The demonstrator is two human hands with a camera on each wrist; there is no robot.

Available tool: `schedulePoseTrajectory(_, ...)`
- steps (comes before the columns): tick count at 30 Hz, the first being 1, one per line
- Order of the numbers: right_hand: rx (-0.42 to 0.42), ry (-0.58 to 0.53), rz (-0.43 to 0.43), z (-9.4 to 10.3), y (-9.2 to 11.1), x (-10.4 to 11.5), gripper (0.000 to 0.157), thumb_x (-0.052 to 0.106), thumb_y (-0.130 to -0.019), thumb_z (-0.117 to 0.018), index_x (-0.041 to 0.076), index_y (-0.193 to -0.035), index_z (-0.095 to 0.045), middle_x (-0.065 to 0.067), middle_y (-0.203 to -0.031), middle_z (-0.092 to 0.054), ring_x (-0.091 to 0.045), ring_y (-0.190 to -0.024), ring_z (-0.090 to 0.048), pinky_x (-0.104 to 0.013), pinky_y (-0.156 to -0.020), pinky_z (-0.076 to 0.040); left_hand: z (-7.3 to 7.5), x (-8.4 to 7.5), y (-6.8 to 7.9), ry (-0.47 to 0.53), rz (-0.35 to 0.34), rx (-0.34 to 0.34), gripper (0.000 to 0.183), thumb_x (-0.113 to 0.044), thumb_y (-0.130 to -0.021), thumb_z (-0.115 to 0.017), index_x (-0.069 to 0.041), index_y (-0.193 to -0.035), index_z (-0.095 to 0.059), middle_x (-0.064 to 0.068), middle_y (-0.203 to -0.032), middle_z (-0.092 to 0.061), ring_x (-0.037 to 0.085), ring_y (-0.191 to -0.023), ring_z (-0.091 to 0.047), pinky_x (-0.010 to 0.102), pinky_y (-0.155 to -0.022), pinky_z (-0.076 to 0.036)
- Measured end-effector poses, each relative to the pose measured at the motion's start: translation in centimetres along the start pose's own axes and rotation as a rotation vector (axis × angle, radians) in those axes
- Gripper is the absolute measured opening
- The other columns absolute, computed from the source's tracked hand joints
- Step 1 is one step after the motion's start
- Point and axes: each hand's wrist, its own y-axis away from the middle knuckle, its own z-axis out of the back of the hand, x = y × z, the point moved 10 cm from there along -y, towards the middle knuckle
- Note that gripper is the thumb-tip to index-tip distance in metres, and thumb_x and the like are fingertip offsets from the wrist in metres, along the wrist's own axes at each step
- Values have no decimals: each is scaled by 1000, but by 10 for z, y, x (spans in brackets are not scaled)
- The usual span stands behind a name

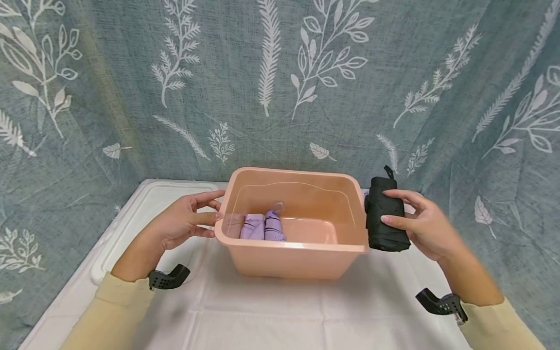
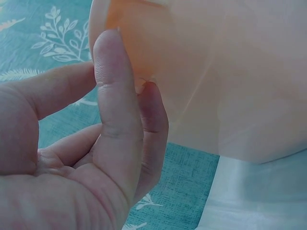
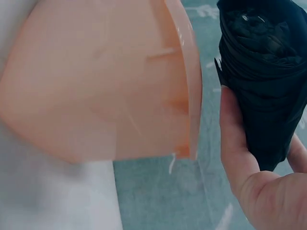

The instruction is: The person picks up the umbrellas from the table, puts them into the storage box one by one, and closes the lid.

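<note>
A peach plastic bin (image 1: 284,262) stands on the white cloth. At the rim's left end, my left hand (image 1: 185,221) holds the bin, fingertips against the rim and the wall below it, as the left wrist view shows at the fingers (image 2: 115,86). My right hand (image 1: 420,223) grips a black folded umbrella (image 1: 385,216), thumb and fingers around its side. The umbrella is upright just outside the bin's right rim, its strap at the top. In the right wrist view, a gap separates the umbrella (image 3: 264,91) from the rim. Two lilac rolled bundles (image 1: 262,227) lie inside the bin at the left.
A white lid (image 1: 131,228) lies flat on the table at the left, partly behind my left arm. Behind the bin hangs a blue-green curtain (image 1: 245,97) with white leaf prints, also along both sides. White cloth (image 1: 262,311) covers the table in front of the bin.
</note>
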Motion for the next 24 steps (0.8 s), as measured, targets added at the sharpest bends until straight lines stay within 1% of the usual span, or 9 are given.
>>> schedulePoseTrajectory(6, -13, -3, -31, -15, -12, 8, 54, -5, -93, -69, 10, -143, -53, -5, -144, -39, -15, -115, -67, -34, -86, -64, 0, -1, 1, 1, 11, 8, 77, -6, -96, -70, -8, -162, -30, 8, -123, -51, 13, -87, -70, 32, -76, -64)
schedulePoseTrajectory(13, -40, 44, -108, -30, -27, 9, 60, 3, -90, -77, 13, -145, -53, -6, -143, -37, -17, -107, -69, -34, -79, -64, 0, -1, 1, -1, 23, 10, 78, -7, -96, -70, -10, -163, -29, 7, -122, -50, 14, -88, -70, 32, -76, -65)
schedulePoseTrajectory(18, -27, 73, -145, -41, -38, 9, 65, 6, -90, -78, 12, -149, -50, -9, -148, -34, -16, -107, -69, -32, -82, -64, -1, -3, 1, 2, 29, 12, 79, -7, -96, -71, -10, -163, -29, 7, -122, -51, 14, -87, -71, 32, -76, -65)
schedulePoseTrajectory(21, -17, 76, -156, -46, -44, 9, 67, 7, -90, -78, 12, -150, -49, -11, -153, -33, -16, -111, -68, -33, -86, -63, -2, -4, 1, 3, 27, 15, 79, -7, -96, -70, -10, -163, -29, 7, -122, -51, 14, -88, -70, 32, -77, -65)
schedulePoseTrajectory(24, -7, 74, -169, -51, -50, 9, 67, 7, -91, -78, 11, -151, -48, -14, -155, -31, -20, -116, -65, -37, -90, -63, -2, -4, 2, 8, 29, 16, 79, -6, -96, -70, -10, -163, -28, 7, -121, -51, 14, -87, -71, 32, -77, -65)
